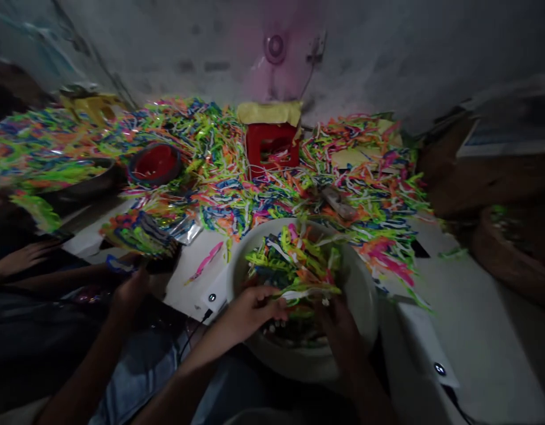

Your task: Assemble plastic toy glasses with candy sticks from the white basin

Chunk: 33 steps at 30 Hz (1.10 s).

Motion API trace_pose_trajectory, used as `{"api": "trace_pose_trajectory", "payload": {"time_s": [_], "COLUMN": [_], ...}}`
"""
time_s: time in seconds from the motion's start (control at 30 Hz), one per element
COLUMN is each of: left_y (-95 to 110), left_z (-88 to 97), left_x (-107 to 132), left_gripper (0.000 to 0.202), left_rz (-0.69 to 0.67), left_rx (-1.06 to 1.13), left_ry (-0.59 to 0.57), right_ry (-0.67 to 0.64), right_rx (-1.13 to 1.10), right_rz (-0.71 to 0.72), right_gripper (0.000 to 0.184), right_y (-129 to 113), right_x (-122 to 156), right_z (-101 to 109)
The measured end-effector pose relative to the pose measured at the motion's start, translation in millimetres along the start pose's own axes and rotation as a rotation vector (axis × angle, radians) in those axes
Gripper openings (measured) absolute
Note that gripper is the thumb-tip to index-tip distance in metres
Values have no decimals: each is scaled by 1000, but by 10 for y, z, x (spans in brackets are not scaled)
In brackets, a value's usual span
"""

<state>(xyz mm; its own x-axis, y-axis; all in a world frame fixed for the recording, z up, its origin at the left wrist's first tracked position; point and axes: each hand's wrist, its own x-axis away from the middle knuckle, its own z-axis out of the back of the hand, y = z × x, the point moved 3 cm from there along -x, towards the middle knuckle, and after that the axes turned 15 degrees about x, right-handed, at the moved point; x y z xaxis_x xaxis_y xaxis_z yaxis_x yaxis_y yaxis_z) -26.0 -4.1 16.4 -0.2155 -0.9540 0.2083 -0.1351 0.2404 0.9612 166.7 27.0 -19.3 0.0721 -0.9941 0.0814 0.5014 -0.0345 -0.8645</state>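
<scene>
A wide pale basin (363, 289) in front of me holds a heap of bright, soft-looking plastic strips (299, 254) in green, orange, white and blue. My left hand (257, 313) pinches the left end of a white and yellow-green strip (305, 293) above the near part of the basin. At the strip's other end, my right hand (340, 330) is closed on it, with its fingers dim and partly hidden. The exact kind of these strips is too blurred to make out.
Loose strips (228, 200) cover the table's back. A red stool (251, 147), a small fan (275, 48) and a red bowl (154, 163) stand among them. To my left, a co-worker's hand (130, 289) holds a bundle of strips (139, 233). Devices with cables (439, 369) lie beside the basin.
</scene>
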Motion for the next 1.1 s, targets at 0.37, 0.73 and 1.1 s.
{"api": "trace_pose_trajectory", "payload": {"time_s": [0.37, 0.73, 1.1], "left_y": [-155, -156, -269], "left_z": [-105, 6, -5], "left_x": [-237, -237, -265], "left_gripper": [26, 29, 35], "left_rz": [36, 81, 151], "left_rx": [233, 331, 395], "left_ry": [12, 236, 109], "right_ry": [-221, -188, -37], "right_rx": [39, 162, 305], "right_rz": [110, 221, 303], "right_gripper": [46, 13, 10], "right_y": [-70, -94, -113], "right_x": [75, 170, 203], "right_z": [-134, -181, -158]}}
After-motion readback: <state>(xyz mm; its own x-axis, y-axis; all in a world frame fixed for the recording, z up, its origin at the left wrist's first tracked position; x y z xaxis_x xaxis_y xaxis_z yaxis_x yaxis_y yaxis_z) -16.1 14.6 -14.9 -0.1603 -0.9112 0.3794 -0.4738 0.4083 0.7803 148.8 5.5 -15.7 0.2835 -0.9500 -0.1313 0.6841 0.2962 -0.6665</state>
